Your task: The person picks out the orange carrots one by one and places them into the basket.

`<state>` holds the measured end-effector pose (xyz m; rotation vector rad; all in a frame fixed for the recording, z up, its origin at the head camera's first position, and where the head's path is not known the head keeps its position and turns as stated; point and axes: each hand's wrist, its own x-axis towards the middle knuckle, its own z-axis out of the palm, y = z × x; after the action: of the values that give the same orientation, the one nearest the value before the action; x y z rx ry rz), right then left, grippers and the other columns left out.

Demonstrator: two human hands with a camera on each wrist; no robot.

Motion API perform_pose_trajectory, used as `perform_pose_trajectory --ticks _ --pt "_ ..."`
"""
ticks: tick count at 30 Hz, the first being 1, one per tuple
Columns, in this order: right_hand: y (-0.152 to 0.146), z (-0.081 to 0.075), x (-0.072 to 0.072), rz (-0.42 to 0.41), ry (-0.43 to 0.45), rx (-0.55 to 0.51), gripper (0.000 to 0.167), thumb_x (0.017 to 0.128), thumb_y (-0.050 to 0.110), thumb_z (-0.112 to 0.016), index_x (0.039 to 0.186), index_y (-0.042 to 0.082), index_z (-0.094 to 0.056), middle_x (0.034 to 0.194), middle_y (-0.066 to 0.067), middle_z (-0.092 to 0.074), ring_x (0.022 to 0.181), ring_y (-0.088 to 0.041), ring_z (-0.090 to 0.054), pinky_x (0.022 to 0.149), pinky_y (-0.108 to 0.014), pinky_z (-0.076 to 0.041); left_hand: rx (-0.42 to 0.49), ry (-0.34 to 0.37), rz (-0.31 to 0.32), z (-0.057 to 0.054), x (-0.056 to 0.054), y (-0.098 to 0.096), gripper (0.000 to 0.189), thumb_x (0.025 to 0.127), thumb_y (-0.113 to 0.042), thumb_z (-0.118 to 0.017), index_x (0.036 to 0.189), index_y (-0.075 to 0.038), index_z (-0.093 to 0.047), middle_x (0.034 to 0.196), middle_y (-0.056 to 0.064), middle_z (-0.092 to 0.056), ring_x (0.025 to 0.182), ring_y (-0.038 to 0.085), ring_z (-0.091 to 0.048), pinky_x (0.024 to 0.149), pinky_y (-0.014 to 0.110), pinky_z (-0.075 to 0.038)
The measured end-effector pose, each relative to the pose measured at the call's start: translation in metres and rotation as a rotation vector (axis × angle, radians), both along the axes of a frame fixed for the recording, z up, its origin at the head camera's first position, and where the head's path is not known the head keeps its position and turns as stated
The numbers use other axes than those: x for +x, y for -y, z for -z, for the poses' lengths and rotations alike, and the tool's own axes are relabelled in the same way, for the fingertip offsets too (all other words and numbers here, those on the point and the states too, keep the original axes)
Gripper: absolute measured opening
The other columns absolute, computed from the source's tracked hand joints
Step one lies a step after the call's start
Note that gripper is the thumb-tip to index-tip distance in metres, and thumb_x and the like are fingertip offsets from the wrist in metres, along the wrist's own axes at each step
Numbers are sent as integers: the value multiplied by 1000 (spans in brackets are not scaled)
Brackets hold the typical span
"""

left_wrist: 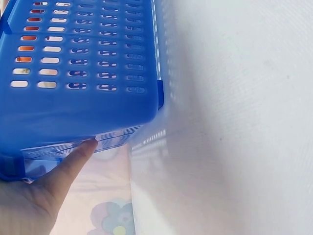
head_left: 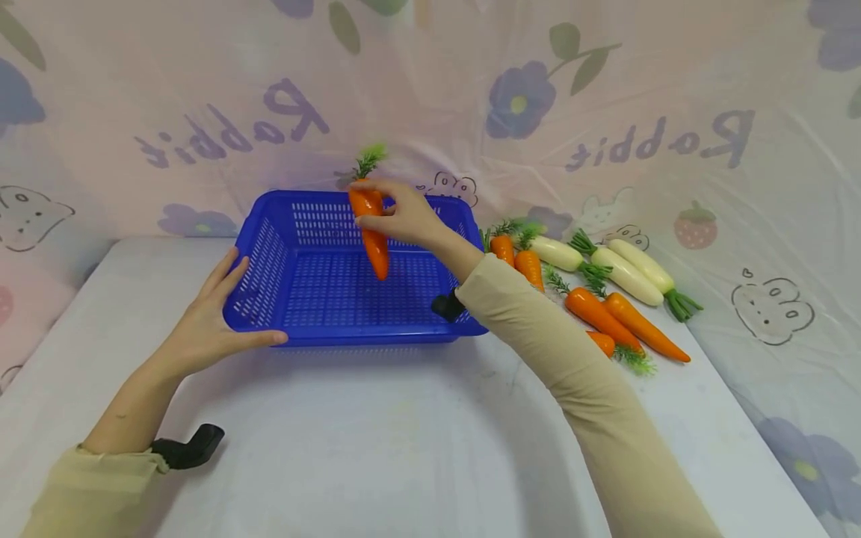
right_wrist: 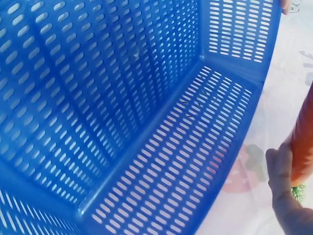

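In the head view, a blue plastic basket [head_left: 377, 334] with slotted walls stands at the back of the white table. My left hand [head_left: 208, 321] rests against its left front corner, thumb straight along the front rim and fingers spread along the left side. Above the basket my right hand [head_left: 406, 214] pinches an orange carrot [head_left: 377, 250] with a green leafy top, its tip hanging down over the basket floor. In the right wrist view the carrot [right_wrist: 304, 142] shows only in part at the right edge. The inside of the basket [right_wrist: 122, 98] holds nothing in that view.
Right of the basket lie several orange carrots [head_left: 595, 317] and several white radishes [head_left: 625, 276] with green tops. A curtain [head_left: 430, 90] printed with flowers and rabbits hangs behind. Black wrist mounts [head_left: 191, 447] sit on both forearms.
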<state>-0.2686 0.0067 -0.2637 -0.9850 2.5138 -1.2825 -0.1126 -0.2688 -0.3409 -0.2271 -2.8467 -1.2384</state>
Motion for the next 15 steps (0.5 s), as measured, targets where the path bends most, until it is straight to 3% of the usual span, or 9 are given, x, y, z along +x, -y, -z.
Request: perform_pose_trajectory --ticks 15 --pt "23 18 -4 -39 97 100 57 90 23 -67 143 21 -47 142 -9 -47 118 -29 -60 86 -30 -56 -10 16 -8 1 -3 2 122 68 -34 -86 155 -12 -4 162 3 10 146 43 3 104 77 -13"
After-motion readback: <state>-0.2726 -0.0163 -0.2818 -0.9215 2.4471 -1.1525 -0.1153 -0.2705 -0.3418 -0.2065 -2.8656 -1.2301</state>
